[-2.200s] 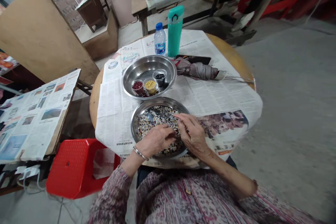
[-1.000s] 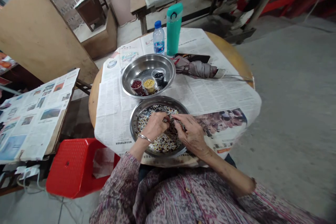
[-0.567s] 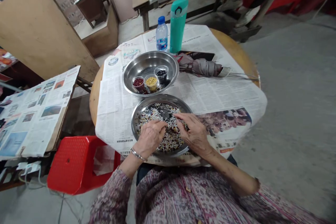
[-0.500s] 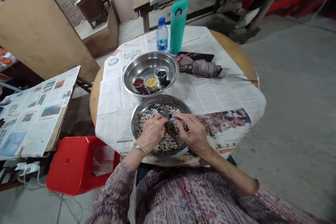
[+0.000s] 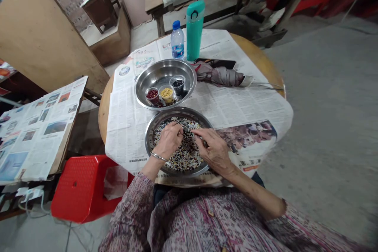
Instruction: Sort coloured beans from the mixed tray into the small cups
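A shallow metal basin (image 5: 150, 153) stands at the table's near edge. Mixed white, black, yellow and dark red grains and beans (image 5: 186, 157) are spread over its bottom. Over the left part of this mix is my left hand (image 5: 169, 139), fingertips bunched and pointing down; whatever they pinch is too small to make out. My right hand (image 5: 214, 149) rests over the basin's right side, its fingers stretched toward the left fingertips and the thumb a little apart. Just beyond, a second basin (image 5: 144, 76) holds clear cups of red beans (image 5: 152, 94), yellow beans (image 5: 167, 95) and black beans (image 5: 178, 84).
Newspaper (image 5: 236, 102) covers the round table. At the back stand a water bottle (image 5: 177, 41) and a teal flask (image 5: 195, 31). A folded umbrella (image 5: 220, 75) lies beside a phone (image 5: 218, 63). A red stool (image 5: 78, 189) is at the left, below another newspaper-covered table (image 5: 44, 126).
My left hand has dipped into the grains and shifted about over the basin, now slightly farther forward. My right hand has stayed nearly in place. The view has swung slightly.
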Demonstrator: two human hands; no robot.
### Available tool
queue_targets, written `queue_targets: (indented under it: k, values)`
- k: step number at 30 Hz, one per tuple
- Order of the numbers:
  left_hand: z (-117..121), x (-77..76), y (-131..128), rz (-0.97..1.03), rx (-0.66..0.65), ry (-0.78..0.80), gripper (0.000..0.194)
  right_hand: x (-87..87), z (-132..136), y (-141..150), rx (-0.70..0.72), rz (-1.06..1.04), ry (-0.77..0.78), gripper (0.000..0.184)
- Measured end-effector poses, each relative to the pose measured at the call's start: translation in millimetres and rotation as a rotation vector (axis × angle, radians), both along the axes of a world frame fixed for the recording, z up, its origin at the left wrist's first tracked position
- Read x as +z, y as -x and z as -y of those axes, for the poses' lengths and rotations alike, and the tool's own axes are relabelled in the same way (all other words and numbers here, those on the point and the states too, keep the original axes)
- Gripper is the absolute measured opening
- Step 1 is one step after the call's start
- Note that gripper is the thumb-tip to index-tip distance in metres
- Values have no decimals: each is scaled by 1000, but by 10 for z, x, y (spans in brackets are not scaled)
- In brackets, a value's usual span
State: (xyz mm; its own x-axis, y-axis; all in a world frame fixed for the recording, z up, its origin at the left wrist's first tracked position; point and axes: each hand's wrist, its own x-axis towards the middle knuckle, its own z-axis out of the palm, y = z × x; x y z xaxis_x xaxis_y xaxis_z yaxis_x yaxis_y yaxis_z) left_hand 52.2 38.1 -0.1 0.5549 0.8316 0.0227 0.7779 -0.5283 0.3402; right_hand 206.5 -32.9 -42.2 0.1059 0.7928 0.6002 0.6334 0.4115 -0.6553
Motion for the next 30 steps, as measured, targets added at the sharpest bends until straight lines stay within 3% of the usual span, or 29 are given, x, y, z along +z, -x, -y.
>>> queue_targets:
  k: [4, 8, 11, 14, 19, 22, 30]
  values:
    - [204, 2, 242, 136, 85, -34, 21, 0, 0, -7, 12, 5, -5, 25]
    - [500, 31, 430, 124, 16, -3, 20, 4, 0, -5, 17, 20, -13, 24]
    - [581, 53, 419, 122, 29, 6, 10, -5, 1, 1, 16, 22, -2, 23]
    - [470, 51, 314, 95, 46, -39, 13, -20, 0, 5, 22, 26, 1, 23]
    - [197, 70, 133, -124, -53, -66, 37, -21, -5, 7, 15, 41, -6, 22]
    - [120, 92, 79, -201, -36, -27, 35, -12, -7, 6, 15, 50, -20, 22]
    - [67, -32, 31, 27, -28, 98, 23, 10, -2, -4, 22, 42, -27, 24]
